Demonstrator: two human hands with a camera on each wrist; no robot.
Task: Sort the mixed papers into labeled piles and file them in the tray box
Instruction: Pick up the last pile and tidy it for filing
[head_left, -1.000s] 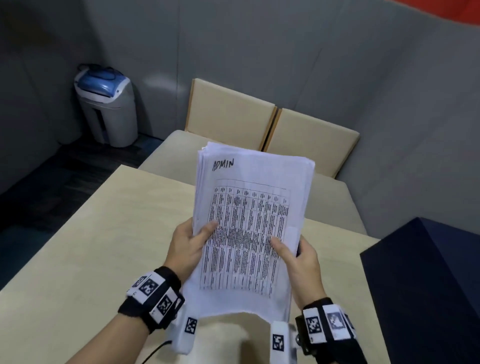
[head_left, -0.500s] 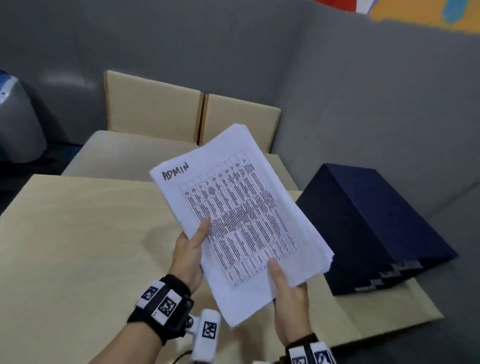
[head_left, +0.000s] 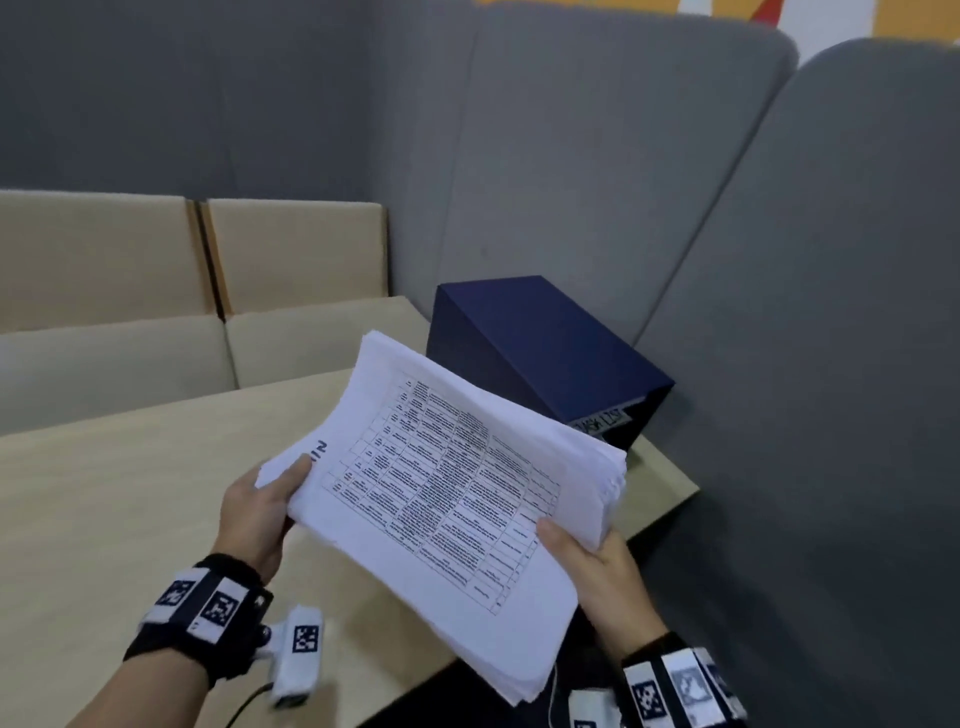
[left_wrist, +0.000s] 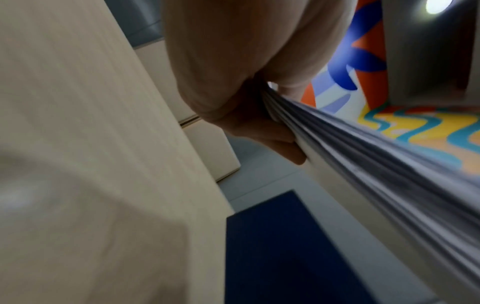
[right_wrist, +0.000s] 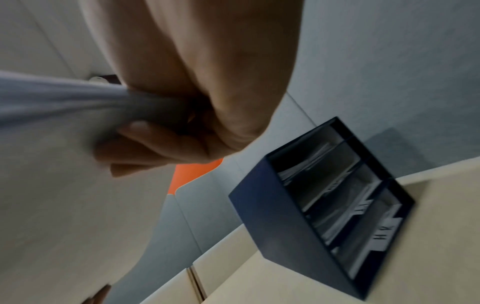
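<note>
A thick stack of white papers (head_left: 447, 499) with a printed table on its top sheet is held in the air over the table's right end. My left hand (head_left: 260, 509) grips its near-left corner, thumb on top beside handwritten letters. My right hand (head_left: 592, 561) grips the lower right edge, thumb on top. The left wrist view shows the stack's edge (left_wrist: 376, 164) pinched between thumb and fingers. The dark blue tray box (head_left: 540, 358) stands on the table just beyond the stack; the right wrist view shows its open front (right_wrist: 337, 197) with several labeled slots holding papers.
The light wood table (head_left: 130, 519) spreads to the left and under the stack. Grey padded booth walls (head_left: 571, 182) rise behind and to the right of the box. Beige bench cushions (head_left: 291, 249) lie beyond the table's far edge.
The stack has swung to the right and turned clockwise, toward the blue tray box. My view has panned right, so the bin at the left has left the picture. Both hands keep their hold.
</note>
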